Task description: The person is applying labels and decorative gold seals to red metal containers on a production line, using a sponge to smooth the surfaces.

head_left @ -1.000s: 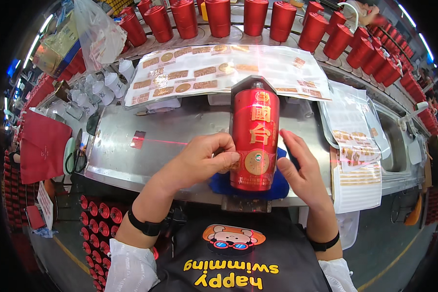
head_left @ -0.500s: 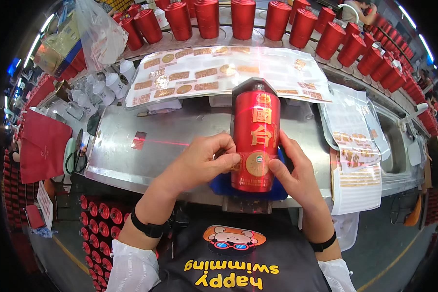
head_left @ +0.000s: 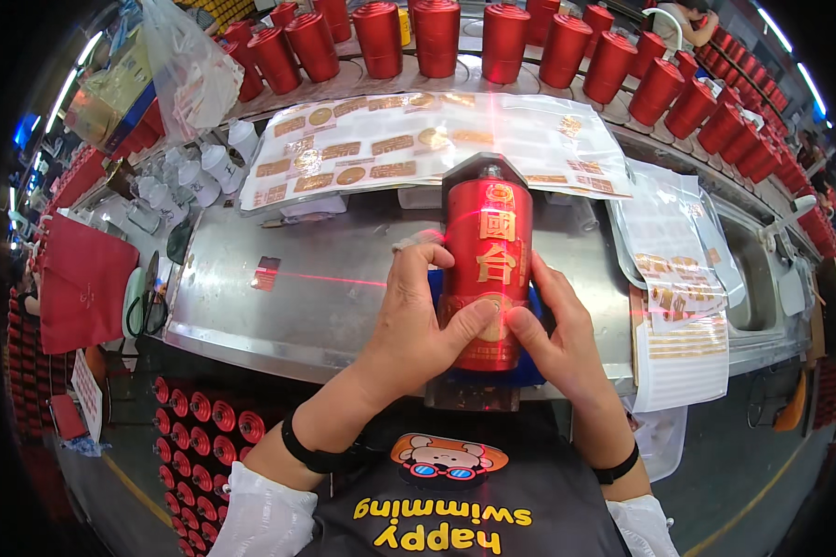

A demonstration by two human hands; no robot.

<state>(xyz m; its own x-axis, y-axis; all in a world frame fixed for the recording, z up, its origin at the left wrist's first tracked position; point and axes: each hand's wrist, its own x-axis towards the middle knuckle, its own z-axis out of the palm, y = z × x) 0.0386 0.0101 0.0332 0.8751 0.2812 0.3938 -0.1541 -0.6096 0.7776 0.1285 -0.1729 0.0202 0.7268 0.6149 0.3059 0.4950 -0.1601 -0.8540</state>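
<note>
A red bottle with gold lettering lies tilted in a dark holder, its neck pointing away from me. Around its lower part sits a gold round label. My left hand presses its thumb on this label, and its other fingers are bent at the bottle's left side. By those fingertips is a blurred whitish bit that I cannot make out. My right hand grips the bottle from the right, thumb in front, fingers along the side. Blue padding shows under the base.
Behind the bottle lies a sheet of gold labels; more label sheets are at right, near a sink. Red bottles line the curved conveyor. On the steel table is a small red piece. Scissors hang left.
My left hand has gone from fingertips pinched at the label's left edge to its thumb pressed on the label, fingers raised. The bottles at the back have shifted along the conveyor.
</note>
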